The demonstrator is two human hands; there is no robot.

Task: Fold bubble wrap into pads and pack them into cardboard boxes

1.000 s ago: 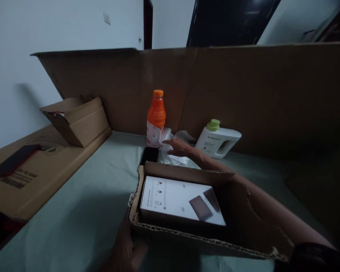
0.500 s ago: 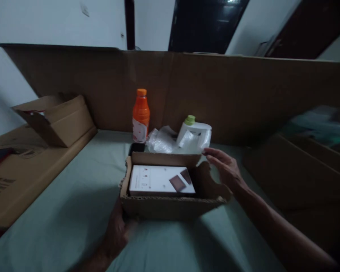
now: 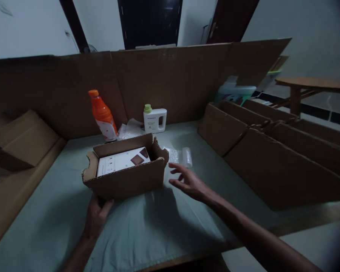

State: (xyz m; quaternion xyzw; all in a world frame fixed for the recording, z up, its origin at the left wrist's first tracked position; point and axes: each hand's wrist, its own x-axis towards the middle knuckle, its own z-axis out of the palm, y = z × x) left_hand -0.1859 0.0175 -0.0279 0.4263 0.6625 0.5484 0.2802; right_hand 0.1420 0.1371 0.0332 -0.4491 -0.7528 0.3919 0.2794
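An open cardboard box with ragged cut edges sits on the green cloth. Inside it lies a white product box printed with brown squares. My left hand grips the cardboard box at its lower left corner, thumb in front and the other fingers partly hidden beneath. Just off the right end of the box, my right hand is open and holds nothing, its fingers apart. Beyond that hand, a partly rolled piece of bubble wrap rests on the cloth.
Behind the box stand an orange bottle, more bubble wrap and a white jug with a green cap. A tall cardboard panel closes the back. Cardboard compartments flank the right, another carton the left.
The view has turned to the right. My right hand, earlier raised by the bubble wrap at the box's far right corner, is now lower with its fingers spread. My left hand stays at the box.
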